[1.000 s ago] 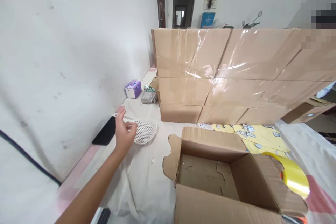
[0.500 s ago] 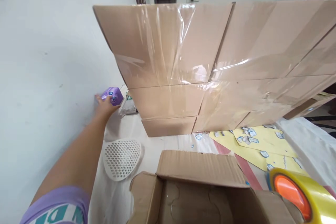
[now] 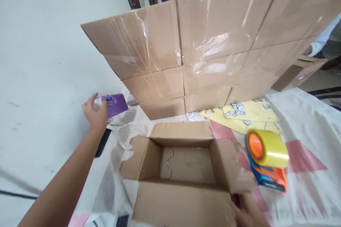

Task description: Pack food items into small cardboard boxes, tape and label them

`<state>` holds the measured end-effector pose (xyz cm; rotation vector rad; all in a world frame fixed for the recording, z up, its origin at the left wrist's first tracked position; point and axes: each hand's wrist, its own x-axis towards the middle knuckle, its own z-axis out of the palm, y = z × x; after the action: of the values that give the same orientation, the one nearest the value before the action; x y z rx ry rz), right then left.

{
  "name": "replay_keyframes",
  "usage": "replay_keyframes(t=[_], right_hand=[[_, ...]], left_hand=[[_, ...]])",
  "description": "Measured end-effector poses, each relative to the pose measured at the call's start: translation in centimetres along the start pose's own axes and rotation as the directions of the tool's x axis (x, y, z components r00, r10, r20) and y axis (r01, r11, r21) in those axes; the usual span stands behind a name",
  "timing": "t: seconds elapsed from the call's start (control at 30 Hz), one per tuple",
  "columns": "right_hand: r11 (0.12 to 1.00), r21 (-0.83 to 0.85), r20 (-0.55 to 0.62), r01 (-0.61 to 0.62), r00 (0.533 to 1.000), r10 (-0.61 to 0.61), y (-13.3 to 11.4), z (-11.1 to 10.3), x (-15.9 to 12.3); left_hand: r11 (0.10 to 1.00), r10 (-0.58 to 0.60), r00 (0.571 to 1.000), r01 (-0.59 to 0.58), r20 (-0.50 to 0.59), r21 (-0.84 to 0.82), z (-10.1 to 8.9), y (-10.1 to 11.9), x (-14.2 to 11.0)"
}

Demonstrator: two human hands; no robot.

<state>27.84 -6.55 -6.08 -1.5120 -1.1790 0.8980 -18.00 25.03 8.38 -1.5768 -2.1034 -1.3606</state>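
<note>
My left hand [image 3: 96, 113] is closed around a purple tissue pack [image 3: 115, 103], held above the table at the left by the white wall. An open, empty cardboard box [image 3: 183, 170] stands in front of me with its flaps spread. My right hand [image 3: 247, 211] shows only in part at the bottom edge, against the box's right front corner; its fingers are mostly hidden. A tape dispenser [image 3: 268, 161] with a yellow roll and orange core sits just right of the box.
A wall of taped cardboard boxes [image 3: 207, 49] stands behind the open box. A white perforated mesh piece [image 3: 129, 134] and a black phone [image 3: 102, 142] lie at the left. Yellow sticker sheets [image 3: 247, 115] lie at the right on the white cloth [image 3: 306, 120].
My left hand has lifted the purple tissue pack off the table and drawn it back towards me. The view has tilted down; my right hand has come into view at the box.
</note>
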Motion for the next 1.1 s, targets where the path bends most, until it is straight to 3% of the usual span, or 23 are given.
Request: replay_keyframes(t=[0.1,0.17,0.23,0.3,0.37,0.43,0.53,0.57,0.7,0.77,0.8,0.87,0.93,0.97,1.03,1.1], right_hand=[[0.994,0.054,0.047,0.1,0.994,-0.102,0.1,0.0,0.1],[0.98,0.07,0.079,0.188,0.978,-0.193,-0.4,0.0,0.5],[0.962,0.091,0.118,0.257,0.957,-0.266,-1.0,0.0,0.9],[0.946,0.133,0.144,0.295,0.939,-0.313,-1.6,0.0,1.2],[0.931,0.19,0.143,0.312,0.929,-0.341,-1.9,0.0,1.2],[0.923,0.232,0.13,0.307,0.93,-0.343,-2.0,0.1,1.1],[0.92,0.261,0.095,0.292,0.941,-0.325,-1.9,0.2,1.0],[0.918,0.27,0.076,0.292,0.944,-0.322,-1.8,0.2,1.0],[0.895,0.334,0.021,0.296,0.947,-0.321,-1.4,0.0,1.1],[0.885,0.361,0.012,0.295,0.947,-0.321,-1.3,0.0,1.2],[0.881,0.368,0.008,0.298,0.946,-0.323,-1.2,0.0,1.2],[0.875,0.372,0.001,0.309,0.943,-0.333,-1.0,0.0,1.3],[0.872,0.374,-0.007,0.315,0.941,-0.337,-0.7,0.2,1.5],[0.872,0.375,-0.01,0.314,0.942,-0.335,-0.6,0.3,1.5],[0.873,0.378,-0.011,0.309,0.944,-0.33,-0.4,0.4,1.6],[0.874,0.377,-0.007,0.308,0.944,-0.329,-0.3,0.5,1.7]], left_hand=[[0.961,0.041,0.991,-0.074,-0.125,-0.267,-7.3,5.2,-2.5],[0.884,-0.033,0.989,-0.04,-0.147,-0.467,-12.3,9.4,-4.9],[0.841,-0.05,0.999,0.046,0.007,-0.539,-16.0,13.3,-8.2],[0.853,-0.043,0.964,0.172,0.261,-0.493,-17.4,16.2,-12.1],[0.869,0.043,0.892,0.189,0.451,-0.457,-16.3,17.7,-15.8],[0.909,0.141,0.825,0.112,0.547,-0.403,-13.6,18.2,-18.4],[0.932,0.297,0.619,-0.023,0.727,-0.361,-10.1,18.4,-19.3],[0.935,0.32,0.577,-0.066,0.751,-0.347,-9.7,18.5,-19.0],[0.94,0.338,0.509,-0.223,0.792,-0.258,-11.1,19.4,-18.0],[0.906,0.37,0.443,-0.365,0.817,-0.213,-12.1,19.7,-18.6],[0.876,0.389,0.437,-0.447,0.811,-0.179,-12.5,19.8,-19.1],[0.8,0.441,0.473,-0.593,0.763,-0.096,-12.7,19.7,-20.3],[0.756,0.502,0.473,-0.647,0.724,-0.101,-12.5,19.6,-21.2],[0.753,0.528,0.443,-0.639,0.724,-0.158,-12.4,19.5,-21.5],[0.761,0.556,0.338,-0.574,0.759,-0.302,-12.0,19.4,-22.0],[0.796,0.521,0.267,-0.495,0.81,-0.349,-11.9,19.4,-22.3]])
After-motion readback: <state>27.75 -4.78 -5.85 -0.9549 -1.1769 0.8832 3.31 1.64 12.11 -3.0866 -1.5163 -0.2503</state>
